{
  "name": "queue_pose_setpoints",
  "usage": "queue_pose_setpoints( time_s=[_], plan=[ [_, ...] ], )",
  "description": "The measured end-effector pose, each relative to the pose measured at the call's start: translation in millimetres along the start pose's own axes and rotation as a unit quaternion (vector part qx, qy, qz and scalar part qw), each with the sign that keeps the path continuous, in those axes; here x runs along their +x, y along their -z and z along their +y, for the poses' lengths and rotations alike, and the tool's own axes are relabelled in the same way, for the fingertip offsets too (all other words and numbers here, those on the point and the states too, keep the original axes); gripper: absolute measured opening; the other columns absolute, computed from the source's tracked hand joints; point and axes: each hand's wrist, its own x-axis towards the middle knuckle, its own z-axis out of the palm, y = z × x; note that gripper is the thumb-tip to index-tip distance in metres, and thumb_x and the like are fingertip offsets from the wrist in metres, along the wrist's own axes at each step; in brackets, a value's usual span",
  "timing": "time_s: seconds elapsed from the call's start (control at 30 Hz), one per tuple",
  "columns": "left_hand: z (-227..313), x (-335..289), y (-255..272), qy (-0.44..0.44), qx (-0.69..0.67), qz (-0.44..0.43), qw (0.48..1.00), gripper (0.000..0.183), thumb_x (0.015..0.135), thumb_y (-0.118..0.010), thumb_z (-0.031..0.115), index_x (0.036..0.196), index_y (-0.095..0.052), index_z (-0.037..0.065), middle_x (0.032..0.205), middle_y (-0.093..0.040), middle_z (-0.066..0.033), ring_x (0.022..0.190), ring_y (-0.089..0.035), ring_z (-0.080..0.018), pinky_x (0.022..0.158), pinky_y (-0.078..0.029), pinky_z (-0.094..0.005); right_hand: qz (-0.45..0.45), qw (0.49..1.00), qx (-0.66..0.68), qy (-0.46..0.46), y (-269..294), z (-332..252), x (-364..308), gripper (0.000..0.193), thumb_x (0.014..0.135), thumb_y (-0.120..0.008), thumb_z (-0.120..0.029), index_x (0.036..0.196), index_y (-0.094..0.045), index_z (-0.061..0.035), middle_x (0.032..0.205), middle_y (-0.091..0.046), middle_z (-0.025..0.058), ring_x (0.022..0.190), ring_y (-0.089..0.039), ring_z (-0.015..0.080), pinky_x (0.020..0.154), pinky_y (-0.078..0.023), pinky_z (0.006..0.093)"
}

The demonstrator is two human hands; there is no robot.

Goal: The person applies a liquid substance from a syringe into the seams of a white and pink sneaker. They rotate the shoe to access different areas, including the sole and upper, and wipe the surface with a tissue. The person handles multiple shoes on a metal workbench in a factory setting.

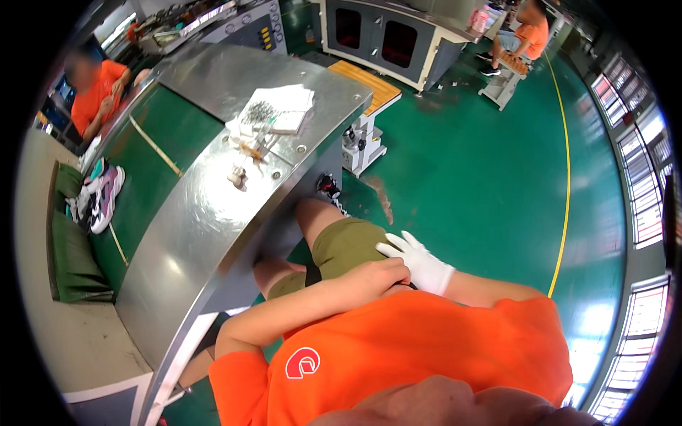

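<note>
My left hand (381, 278) is bare and lies at my waist, beside the wrist of the gloved hand. Its fingers are curled closed near a small dark strip at the shirt's hem; what they hold, if anything, is hidden. A white glove covers my right hand (420, 264), whose fingers are spread over the green shorts (349, 248), holding nothing. To the left, a stack of white sheets (288, 110) with a heap of small grey pieces lies on the metal table (206, 184). Small brown and whitish items (240, 176) lie nearer me. Neither hand touches the table.
A green conveyor belt (160, 149) carries sneakers (105, 199) toward a dark green curtained opening (74, 241). A co-worker in orange (99, 96) sits across the belt; another person (529, 39) sits far right. Beyond the table stand a wooden-topped stand (366, 84) and a grey cabinet (376, 39).
</note>
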Motion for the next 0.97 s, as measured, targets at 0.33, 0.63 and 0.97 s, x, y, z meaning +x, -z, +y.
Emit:
queue_pose_setpoints(
  time_s=[0.33,0.63,0.97],
  plan=[
    [-19.2,-45.1,62.6,0.107,-0.134,0.179,0.969,0.035,0.097,-0.061,0.024,0.124,-0.058,0.002,0.116,-0.062,-0.0082,0.105,-0.058,-0.0175,0.088,-0.048,-0.0323,0.259,0.665,0.599,-0.363,144.5,-36.1,-40.3,0.022,0.091,-0.054,-0.008,0.108,-0.065,0.002,0.094,-0.07,0.0106,0.076,-0.071,0.0183,0.063,-0.058,0.0315],
    [7.7,-53.9,92.8,0.097,-0.183,0.418,0.884,0.031,0.095,-0.061,0.018,0.118,-0.057,-0.004,0.106,-0.065,-0.0069,0.098,-0.06,-0.0132,0.089,-0.047,-0.0282,-0.017,0.573,0.819,-0.02,101.9,-2.4,62.7,0.118,0.073,-0.04,-0.088,0.147,-0.029,0.0029,0.137,-0.049,0.017,0.124,-0.052,0.0253,0.105,-0.044,0.047],
    [9.5,-69.5,114.8,0.159,-0.127,0.351,0.914,0.038,0.089,-0.066,0.013,0.125,-0.058,0.001,0.115,-0.063,-0.0063,0.107,-0.055,-0.0127,0.097,-0.044,-0.0281,-0.192,0.426,0.884,0.008,52.6,-17.0,121.2,0.084,0.094,-0.043,-0.066,0.145,-0.038,0.0002,0.132,-0.055,0.019,0.118,-0.058,0.0292,0.102,-0.047,0.0394]
  ],
)
